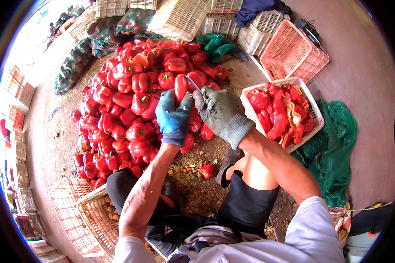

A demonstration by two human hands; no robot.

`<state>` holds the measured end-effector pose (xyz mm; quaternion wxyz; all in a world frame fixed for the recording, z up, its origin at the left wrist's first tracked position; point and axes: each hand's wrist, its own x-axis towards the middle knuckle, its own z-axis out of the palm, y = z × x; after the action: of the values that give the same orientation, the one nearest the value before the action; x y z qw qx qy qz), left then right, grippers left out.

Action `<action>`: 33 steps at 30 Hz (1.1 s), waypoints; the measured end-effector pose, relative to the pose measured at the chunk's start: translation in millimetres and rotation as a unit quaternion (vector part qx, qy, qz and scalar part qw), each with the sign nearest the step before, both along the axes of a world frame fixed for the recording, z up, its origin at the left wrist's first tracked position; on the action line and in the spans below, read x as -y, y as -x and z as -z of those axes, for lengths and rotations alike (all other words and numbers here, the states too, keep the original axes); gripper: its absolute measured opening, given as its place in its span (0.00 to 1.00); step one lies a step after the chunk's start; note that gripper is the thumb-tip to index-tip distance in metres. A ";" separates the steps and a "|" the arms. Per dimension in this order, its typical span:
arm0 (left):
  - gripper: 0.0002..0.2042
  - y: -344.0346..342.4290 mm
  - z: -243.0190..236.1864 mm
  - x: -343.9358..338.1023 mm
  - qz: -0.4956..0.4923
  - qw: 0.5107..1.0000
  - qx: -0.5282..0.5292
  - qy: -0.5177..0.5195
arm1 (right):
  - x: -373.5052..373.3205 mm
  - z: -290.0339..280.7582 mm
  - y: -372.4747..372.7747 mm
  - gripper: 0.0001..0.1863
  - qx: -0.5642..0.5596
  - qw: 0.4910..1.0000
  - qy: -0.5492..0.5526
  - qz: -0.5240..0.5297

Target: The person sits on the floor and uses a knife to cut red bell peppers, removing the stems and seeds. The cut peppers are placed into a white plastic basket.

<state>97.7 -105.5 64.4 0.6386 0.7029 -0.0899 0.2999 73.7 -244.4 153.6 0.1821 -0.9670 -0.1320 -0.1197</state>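
My left hand (173,116), in a blue work glove, is closed around a red bell pepper (180,87) and holds it upright. Right beside it, my right hand (221,110) in a grey-green glove grips a knife. The knife's thin curved blade (192,83) points up and left, close to the pepper; whether it touches the skin I cannot tell. Its handle is hidden in my glove. Beyond and left of both hands spreads a large heap of red bell peppers (131,105). To the right, a white plastic crate (317,107) holds cut pepper pieces (281,115).
A pink crate (294,52) sits at the far right, with cream crates (182,17) along the back. Filled net sacks (72,65) lie far left. Green netting (333,149) lies right of the white crate. More crates (96,219) stand at my lower left. One pepper (206,170) lies between my feet.
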 end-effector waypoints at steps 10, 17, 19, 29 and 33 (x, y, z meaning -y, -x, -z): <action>0.09 -16.5 -4.2 -16.9 -0.091 0.991 0.066 -0.072 | -12.7 31.2 -5.0 0.18 -0.037 0.998 0.009 -0.042; 0.16 -32.6 -22.2 -65.1 -0.044 0.943 -0.168 0.283 | -18.2 26.8 5.6 0.21 -0.072 0.995 -0.003 -0.074; 0.17 -34.3 -18.3 -67.1 -0.094 0.929 -0.216 0.287 | -11.6 24.6 3.9 0.21 -0.055 0.992 -0.030 -0.114; 0.14 12.8 -31.9 -48.0 0.090 0.966 -0.178 0.165 | 4.8 6.7 -15.4 0.51 0.083 0.978 -0.144 -0.124; 0.15 21.1 -46.7 -54.8 0.200 0.961 -0.171 0.082 | 14.6 30.8 -30.8 0.41 -0.116 0.883 -0.398 -0.218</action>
<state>76.6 -50.7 111.1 0.7468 0.6567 -0.0935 0.0475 104.5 -259.0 122.7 0.5870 -0.7669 -0.2591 -0.0063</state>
